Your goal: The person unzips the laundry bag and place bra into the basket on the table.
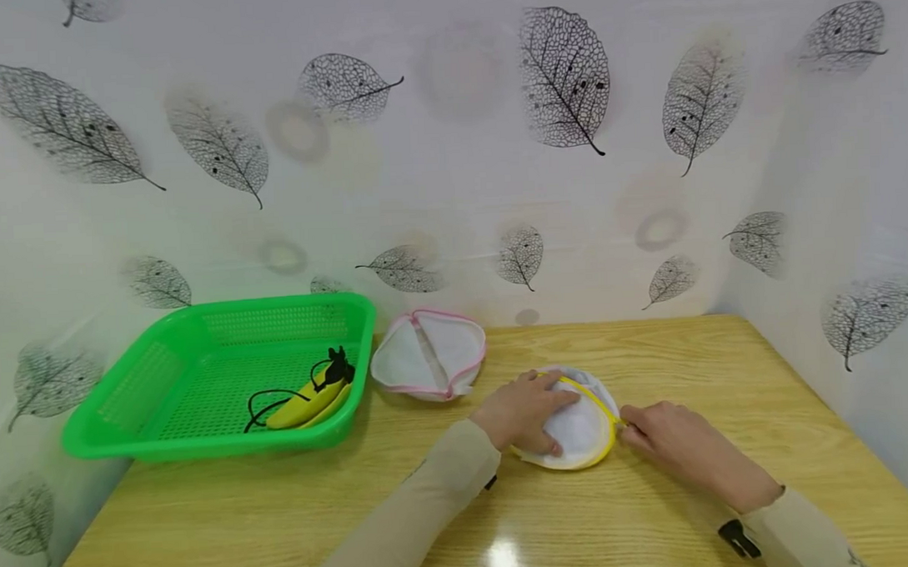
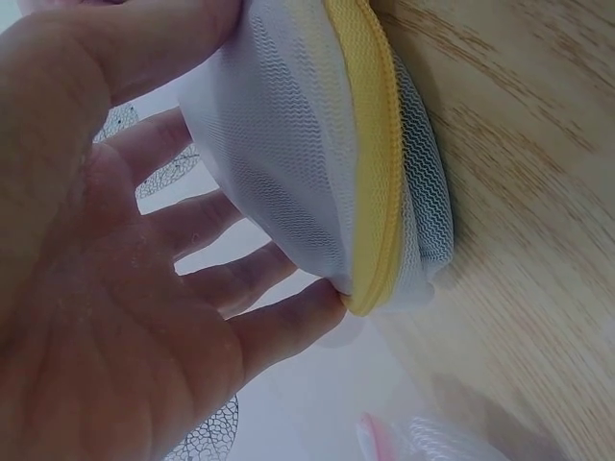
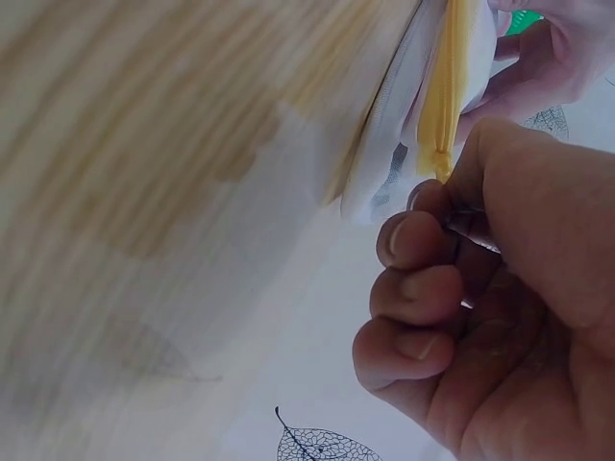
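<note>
The left forearm, in a pale sleeve (image 1: 424, 501), slanted up and rightward from the bottom edge of the head view, and the left hand (image 1: 529, 410) lay over the left part of a round white mesh bag (image 1: 579, 433) with its palm turned to the mesh. Its fingers were spread and nearly straight, touching the bag without curling round it; in the left wrist view the thumb stood well apart from the fingers, and one fingertip met the edge of the yellow zip (image 2: 375, 163). The right forearm entered from the lower right corner and slanted up and leftward, a black buckle (image 1: 739, 539) showing at its cuff. The right hand (image 1: 681, 442) was held low at the bag's right side, with thumb and forefinger pinching at the end of the yellow zip; the other fingers were folded in toward the palm. The exact part between the fingertips was largely hidden. The bag rested on the wooden table (image 1: 282, 506), right of centre, between the two hands. To its left and farther back lay a second mesh bag with pink trim (image 1: 460, 350), just beside a green basket (image 1: 204, 446). Inside the basket, toward its right side, lay a yellow banana-shaped item (image 1: 301, 410) with a black cord (image 1: 259, 399).
</note>
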`<action>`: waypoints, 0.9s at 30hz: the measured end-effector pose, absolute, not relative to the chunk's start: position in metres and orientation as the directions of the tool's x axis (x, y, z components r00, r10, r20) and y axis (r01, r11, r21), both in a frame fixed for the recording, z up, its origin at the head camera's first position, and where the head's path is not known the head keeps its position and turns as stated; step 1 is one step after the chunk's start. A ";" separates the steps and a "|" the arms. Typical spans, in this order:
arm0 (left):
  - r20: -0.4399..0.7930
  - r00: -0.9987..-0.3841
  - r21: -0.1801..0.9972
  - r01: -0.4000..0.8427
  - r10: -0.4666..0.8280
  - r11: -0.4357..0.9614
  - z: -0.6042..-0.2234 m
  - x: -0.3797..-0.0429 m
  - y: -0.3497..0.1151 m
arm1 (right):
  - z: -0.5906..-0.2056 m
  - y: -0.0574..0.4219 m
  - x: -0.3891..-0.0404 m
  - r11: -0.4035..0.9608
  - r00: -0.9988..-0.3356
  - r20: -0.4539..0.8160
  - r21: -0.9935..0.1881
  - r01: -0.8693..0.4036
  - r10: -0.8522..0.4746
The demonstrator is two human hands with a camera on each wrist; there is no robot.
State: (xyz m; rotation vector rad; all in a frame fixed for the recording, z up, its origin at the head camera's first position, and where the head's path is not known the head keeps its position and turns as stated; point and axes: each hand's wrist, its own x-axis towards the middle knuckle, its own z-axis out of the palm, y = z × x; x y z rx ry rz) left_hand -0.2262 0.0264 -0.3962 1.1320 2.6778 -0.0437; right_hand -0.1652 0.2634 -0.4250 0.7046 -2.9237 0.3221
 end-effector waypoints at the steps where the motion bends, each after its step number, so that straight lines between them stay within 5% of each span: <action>1: -0.222 -0.673 0.065 0.712 0.706 0.699 -0.396 -0.226 0.026 | -0.425 0.263 -0.165 0.871 -0.887 0.158 -0.180 -0.457 -0.433; 27: -0.232 -0.679 0.084 0.700 0.697 0.710 -0.398 -0.227 0.027 | -0.427 0.261 -0.152 0.872 -0.895 0.105 -0.200 -0.447 -0.434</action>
